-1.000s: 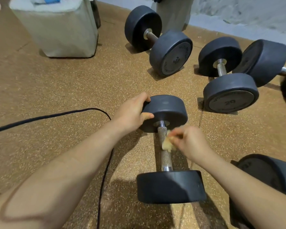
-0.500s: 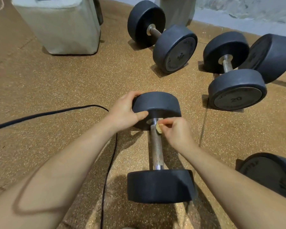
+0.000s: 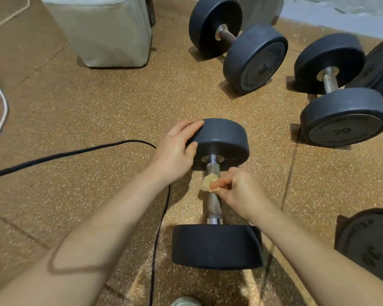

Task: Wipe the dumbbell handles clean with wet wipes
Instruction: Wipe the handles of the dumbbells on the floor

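A black dumbbell (image 3: 217, 246) lies on the speckled brown floor (image 3: 86, 111), lengthwise away from the person. The left hand (image 3: 175, 151) grips the rim of its far head, fingers over the top and thumb on the inner face. The right hand (image 3: 241, 191) pinches a crumpled, yellowed wet wipe (image 3: 208, 183) against the knurled handle (image 3: 213, 206), near the far head. A black cable (image 3: 75, 153) runs to the left.

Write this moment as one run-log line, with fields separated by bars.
phase: wiping | left hand: grips dumbbell at far head | right hand: pinches wet wipe against handle, upper part
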The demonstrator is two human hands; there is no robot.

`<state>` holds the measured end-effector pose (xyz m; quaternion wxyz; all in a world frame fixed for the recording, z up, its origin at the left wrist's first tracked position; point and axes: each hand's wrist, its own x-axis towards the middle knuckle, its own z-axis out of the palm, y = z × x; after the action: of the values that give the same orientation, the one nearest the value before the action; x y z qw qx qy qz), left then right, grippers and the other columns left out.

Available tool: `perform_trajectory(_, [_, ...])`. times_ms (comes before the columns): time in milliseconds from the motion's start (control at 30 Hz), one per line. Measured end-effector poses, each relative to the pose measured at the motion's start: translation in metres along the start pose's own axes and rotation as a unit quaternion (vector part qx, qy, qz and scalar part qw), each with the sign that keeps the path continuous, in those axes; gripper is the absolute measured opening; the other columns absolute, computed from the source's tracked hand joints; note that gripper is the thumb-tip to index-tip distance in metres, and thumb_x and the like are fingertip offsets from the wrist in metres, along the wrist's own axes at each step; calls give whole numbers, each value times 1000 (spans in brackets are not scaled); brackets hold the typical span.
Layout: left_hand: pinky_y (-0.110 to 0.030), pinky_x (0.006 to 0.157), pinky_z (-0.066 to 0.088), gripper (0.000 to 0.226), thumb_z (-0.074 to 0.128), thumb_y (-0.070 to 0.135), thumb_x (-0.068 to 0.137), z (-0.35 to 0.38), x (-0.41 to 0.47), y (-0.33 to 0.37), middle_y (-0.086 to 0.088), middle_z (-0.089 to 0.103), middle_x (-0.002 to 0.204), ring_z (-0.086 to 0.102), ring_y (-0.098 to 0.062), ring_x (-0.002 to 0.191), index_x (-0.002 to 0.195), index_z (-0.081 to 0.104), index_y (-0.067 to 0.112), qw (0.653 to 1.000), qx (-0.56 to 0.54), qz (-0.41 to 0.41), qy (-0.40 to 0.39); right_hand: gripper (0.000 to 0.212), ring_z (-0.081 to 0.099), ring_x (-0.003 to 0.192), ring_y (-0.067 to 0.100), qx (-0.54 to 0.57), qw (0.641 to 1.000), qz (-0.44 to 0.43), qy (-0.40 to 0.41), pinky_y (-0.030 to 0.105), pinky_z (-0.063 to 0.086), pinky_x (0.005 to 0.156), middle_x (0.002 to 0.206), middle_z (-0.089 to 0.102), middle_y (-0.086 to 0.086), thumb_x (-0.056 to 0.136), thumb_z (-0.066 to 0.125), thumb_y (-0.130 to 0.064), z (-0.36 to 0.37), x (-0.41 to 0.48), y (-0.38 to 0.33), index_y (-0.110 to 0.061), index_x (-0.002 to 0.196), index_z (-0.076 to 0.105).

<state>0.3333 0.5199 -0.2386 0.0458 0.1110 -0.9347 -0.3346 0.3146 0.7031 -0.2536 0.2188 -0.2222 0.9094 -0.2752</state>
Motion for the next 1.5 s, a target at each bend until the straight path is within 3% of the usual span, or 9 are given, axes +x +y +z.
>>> perform_trajectory(100, [-41,116,27,56,58,36,94,7,-5,6,-3,29,155,30,-25,140,146,38,37,997,74,38,-5,7,61,87,9,7,993,24,-111,19,46,84,90,67,-11,82,75,-22,-1,-13,-7,-27,82,79])
perform_trajectory(300, [-45,95,49,43,59,28,95,-1,-5,-13,-4,44,143,51,-28,123,137,51,35,994,77,69,38,14,62,96,15,-42,999,-20,5,27,47,90,101,67,-7,87,68,-17,2,22,-30,-26,91,78])
perform_trajectory(567, [-23,107,29,46,63,20,92,-14,-10,-26,-3,45,146,43,-21,133,135,54,32,999,10,22,32,17,58,68,-3,-18,957,45,-285,3,40,57,78,70,-16,83,72,-10,-6,-6,-23,-25,87,79])
perform_trajectory(700, [-33,112,28,49,60,24,93,-13,-20,-12,-6,41,149,39,-25,136,140,49,29,998,54,0,32,8,64,68,7,75,989,69,-102,27,53,67,79,74,-9,78,76,-13,-1,4,-15,-21,77,79])
perform_trajectory(767, [-38,112,32,51,57,28,95,-8,-29,-5,-7,39,151,39,-28,136,144,45,27,997,73,5,32,6,58,62,1,119,990,54,-60,23,46,64,74,70,-10,74,83,-21,7,1,-18,-20,77,78])
perform_trajectory(967, [-44,108,40,55,50,15,94,-10,-34,-7,-10,42,150,44,-29,135,147,41,27,987,149,41,32,12,62,69,6,36,977,99,-186,22,49,71,76,73,-6,67,87,-22,8,-11,-10,-22,68,76])
perform_trajectory(1100, [-41,101,43,63,48,6,80,-6,-25,1,-14,52,142,49,-34,116,140,51,23,982,170,79,35,14,63,66,10,-30,984,64,-162,23,50,67,71,70,-5,70,84,-28,-5,-5,-18,-17,73,76])
perform_trajectory(1333, [-28,107,24,44,49,16,88,0,14,4,-4,57,134,44,-28,123,130,61,23,987,66,143,17,15,69,81,23,-105,964,75,-233,37,58,76,85,73,5,75,76,-27,-10,-7,-13,-14,82,76])
perform_trajectory(1500, [-25,107,28,37,50,22,100,17,34,13,1,48,139,42,-17,129,135,55,34,993,-40,93,-54,20,57,72,7,2,979,129,-157,11,45,61,76,61,-10,78,69,3,-39,-22,33,-14,87,69])
